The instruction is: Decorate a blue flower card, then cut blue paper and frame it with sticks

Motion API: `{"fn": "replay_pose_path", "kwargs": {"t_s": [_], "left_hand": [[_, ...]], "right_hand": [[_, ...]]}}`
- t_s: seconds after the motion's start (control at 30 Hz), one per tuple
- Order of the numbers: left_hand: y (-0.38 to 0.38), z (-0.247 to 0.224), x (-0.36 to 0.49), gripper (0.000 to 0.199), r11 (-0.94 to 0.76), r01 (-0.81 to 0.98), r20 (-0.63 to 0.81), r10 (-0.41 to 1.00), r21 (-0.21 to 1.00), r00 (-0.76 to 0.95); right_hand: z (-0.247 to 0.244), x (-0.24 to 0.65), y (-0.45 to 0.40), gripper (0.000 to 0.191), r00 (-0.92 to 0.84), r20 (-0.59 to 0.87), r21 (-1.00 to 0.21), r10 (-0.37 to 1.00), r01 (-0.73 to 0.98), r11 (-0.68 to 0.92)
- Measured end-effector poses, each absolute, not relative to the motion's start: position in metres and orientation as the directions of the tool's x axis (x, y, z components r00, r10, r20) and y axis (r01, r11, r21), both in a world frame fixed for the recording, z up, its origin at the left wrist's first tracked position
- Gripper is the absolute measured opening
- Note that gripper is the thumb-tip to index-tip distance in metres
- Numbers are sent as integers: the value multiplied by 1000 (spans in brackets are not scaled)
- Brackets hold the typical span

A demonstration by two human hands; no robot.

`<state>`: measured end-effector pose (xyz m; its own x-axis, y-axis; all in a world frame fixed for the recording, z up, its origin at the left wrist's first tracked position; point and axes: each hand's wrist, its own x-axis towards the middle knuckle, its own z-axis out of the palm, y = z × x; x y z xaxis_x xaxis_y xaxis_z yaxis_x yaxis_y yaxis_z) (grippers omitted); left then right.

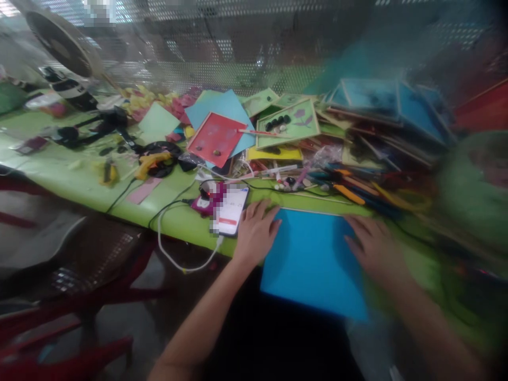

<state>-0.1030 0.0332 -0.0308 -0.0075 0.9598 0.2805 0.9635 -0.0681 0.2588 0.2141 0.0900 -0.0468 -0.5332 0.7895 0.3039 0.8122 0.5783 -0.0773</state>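
Note:
A blue sheet [311,259] lies in front of me, a thin pale strip [313,211] running along its far edge. My left hand [257,232] is at its far left corner, thumb and forefinger on the edge and the other fingers bent over the green table. At the far right corner, my right hand [371,243] holds the edge with thumb and fingers; that hand is slightly blurred. The sheet's near side reaches past the table edge over my lap. Just left of my left hand lies a phone [230,214] with a white cable plugged in.
Behind the sheet are pens and tools [349,193], a red framed panel [218,138], a green framed panel [291,124] and stacked blue panels [369,100]. A yellow glue gun [153,163] lies left on the green table [174,233]. A fan [59,45] stands far left, chairs [75,328] below.

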Motion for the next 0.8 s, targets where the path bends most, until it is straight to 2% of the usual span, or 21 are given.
{"fn": "replay_pose_path", "kwargs": {"t_s": [0.2, 0.3, 0.4, 0.5, 0.6, 0.8], "left_hand": [[30, -32, -105, 45, -155, 951, 336, 940, 266, 59], [27, -30, -106, 43, -303, 910, 333, 921, 284, 203], [24, -27, -107, 45, -436, 854, 259, 892, 283, 369], [22, -25, -107, 49, -485, 832, 150, 875, 269, 461], [17, -22, -105, 51, -491, 836, 94, 870, 245, 483], [-6, -15, -101, 50, -415, 888, 74, 910, 199, 409]], "right_hand": [[-45, 215, 90, 52, -512, 329, -101, 794, 817, 568], [-44, 216, 92, 51, -500, 365, -116, 785, 813, 571], [-42, 217, 92, 50, -473, 395, -137, 788, 818, 559], [-38, 217, 91, 51, -441, 415, -176, 796, 819, 546], [-36, 218, 90, 50, -391, 434, -229, 812, 823, 519], [-37, 221, 90, 48, -337, 458, -305, 822, 810, 502]]}}
